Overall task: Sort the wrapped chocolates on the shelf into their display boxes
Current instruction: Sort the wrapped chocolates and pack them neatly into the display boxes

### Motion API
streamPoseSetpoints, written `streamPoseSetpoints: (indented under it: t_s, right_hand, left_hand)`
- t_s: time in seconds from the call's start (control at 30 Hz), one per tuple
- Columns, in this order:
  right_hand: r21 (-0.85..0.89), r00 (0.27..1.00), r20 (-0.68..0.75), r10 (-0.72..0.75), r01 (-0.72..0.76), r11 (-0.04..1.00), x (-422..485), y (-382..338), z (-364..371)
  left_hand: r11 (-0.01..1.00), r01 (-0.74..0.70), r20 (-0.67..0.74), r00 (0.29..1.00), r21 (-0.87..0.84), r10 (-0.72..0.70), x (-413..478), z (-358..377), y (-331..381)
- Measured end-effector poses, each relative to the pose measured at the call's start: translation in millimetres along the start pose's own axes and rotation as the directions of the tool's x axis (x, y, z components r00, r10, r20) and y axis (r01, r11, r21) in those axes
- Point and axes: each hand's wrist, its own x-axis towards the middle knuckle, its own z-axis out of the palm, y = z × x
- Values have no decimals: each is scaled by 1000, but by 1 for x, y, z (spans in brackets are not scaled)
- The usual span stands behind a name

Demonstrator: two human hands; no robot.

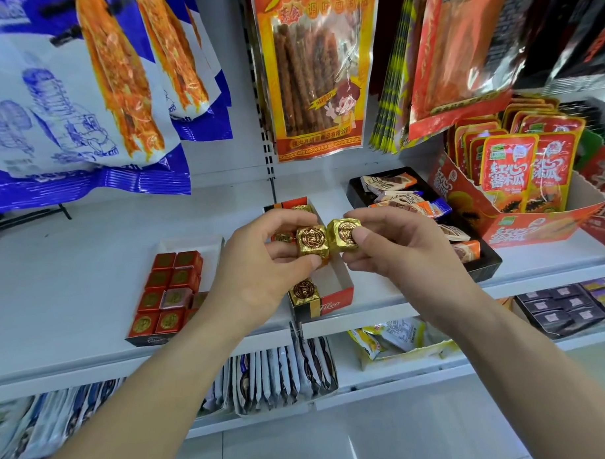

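Note:
My left hand (259,262) pinches a gold-wrapped chocolate cube (312,242) between thumb and fingers. My right hand (396,246) pinches a second gold cube (345,234) right beside it; the two cubes touch. Both are held above a narrow display box (336,299) with an orange and black front, which holds more gold cubes, one (304,291) near its front. To the left stands another display box (190,246) with several red-wrapped cubes (170,290) in it; its back part is bare.
A black tray (488,263) of wrapped bars sits at the right on the white shelf (69,290), next to an orange carton (520,223) of red sachets. Snack bags hang above. Lower shelves hold more packets.

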Motion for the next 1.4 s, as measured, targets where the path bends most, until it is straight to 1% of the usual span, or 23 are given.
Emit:
streamPoseSetpoints:
  t_s: [0.07, 0.13, 0.33, 0.57, 0.8, 1.0, 1.07, 1.3, 1.4]
  right_hand:
    - [29, 1000, 8, 6, -6, 1000, 1, 0, 0]
    - [21, 1000, 21, 8, -8, 1000, 2, 1, 1]
    - [-49, 999, 42, 4, -2, 999, 2, 3, 0]
    - [-111, 996, 85, -22, 32, 993, 1, 3, 1]
    - [-152, 996, 83, -39, 51, 987, 1, 3, 2]
    - [-171, 996, 83, 33, -19, 985, 3, 5, 3]
    - [-155, 994, 68, 82, -71, 985, 4, 5, 2]
    - [-121, 968, 90, 233, -222, 968, 7, -1, -1]
    - [-131, 968, 82, 237, -225, 966, 7, -4, -1]
  left_hand:
    - [999, -24, 1, 1000, 43, 24, 0, 1, 0]
    - [997, -38, 8, 999, 64, 37, -1, 3, 0]
    - [999, -31, 26, 999, 28, 30, 0, 4, 0]
    - [999, -38, 46, 998, 39, 36, 1, 5, -3]
    - [998, -40, 62, 997, 45, 37, 2, 4, -6]
    - [997, -35, 69, 997, 73, 30, 3, 5, -9]
    - [996, -33, 71, 997, 77, 27, 4, 6, -10]
    - [998, -3, 89, 996, 61, -2, 5, 8, -11]
    - [995, -34, 83, 996, 89, 26, 4, 8, -10]
